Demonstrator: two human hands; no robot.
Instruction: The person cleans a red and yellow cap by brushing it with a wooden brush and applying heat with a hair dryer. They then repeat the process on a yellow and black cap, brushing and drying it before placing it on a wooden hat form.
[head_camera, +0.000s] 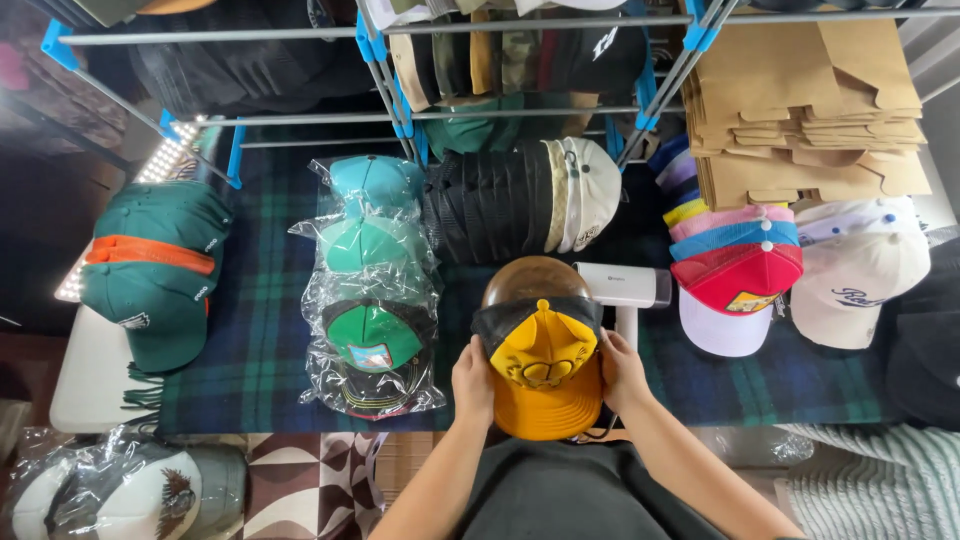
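Head view: at the lower centre of the frame, a yellow trucker cap (545, 375) with a black mesh back sits over a brown dome-shaped cap form (535, 280) on the bench (260, 340), which is covered by a dark green and blue plaid cloth. The left hand (473, 383) is closed on the left edge of the cap, fingers curled against the crown. The right hand (622, 370) grips the right edge in the same manner. Just beside the form, to the right, stands a white handheld steamer (625, 288). To the left of centre lies a row of caps in clear plastic bags (372, 290). At the left edge rests a stack of green caps (155, 270). At the upper right, flat cardboard boxes (805, 105) are piled above a row of coloured caps (735, 270).
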